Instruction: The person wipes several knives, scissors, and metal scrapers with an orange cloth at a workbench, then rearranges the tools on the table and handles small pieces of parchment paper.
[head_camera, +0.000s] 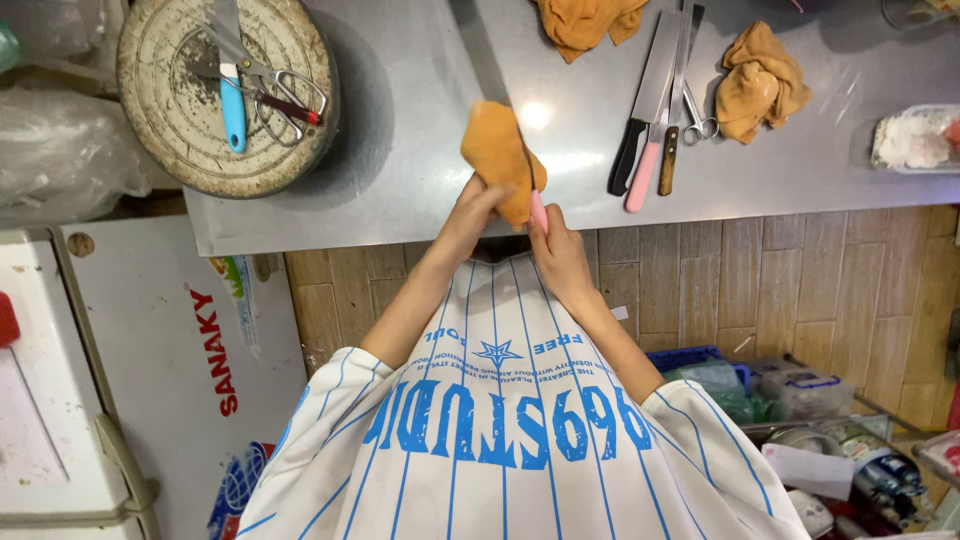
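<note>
Head view looks straight down on two bare hands raised over the near edge of a steel bench (420, 120). The left hand (470, 215) is closed on an orange cloth (497, 155), which is wrapped round the blade of a knife (538, 208); the right hand (558, 255) is closed on the knife's pink handle, of which only a short piece shows between cloth and fingers. The blade itself is hidden under the cloth. Cloth and knife sit just above the bench edge, near the middle of the scene, between the two hands. To the right on the bench lie three more knives (650, 100) side by side, handles pointing near, one black, one pink, one brown, with small scissors (700, 120) touching them on the right. Further right is a crumpled orange rag (760, 80), and another orange rag (585, 20) lies at the far edge. A clear tub (915, 140) with white contents stands at the right end. At the far left a round worn chopping block (190, 110) carries a blue-handled knife (232, 100) and a pair of shears (275, 95). A white chest freezer (140, 330) stands near left, below the bench.
</note>
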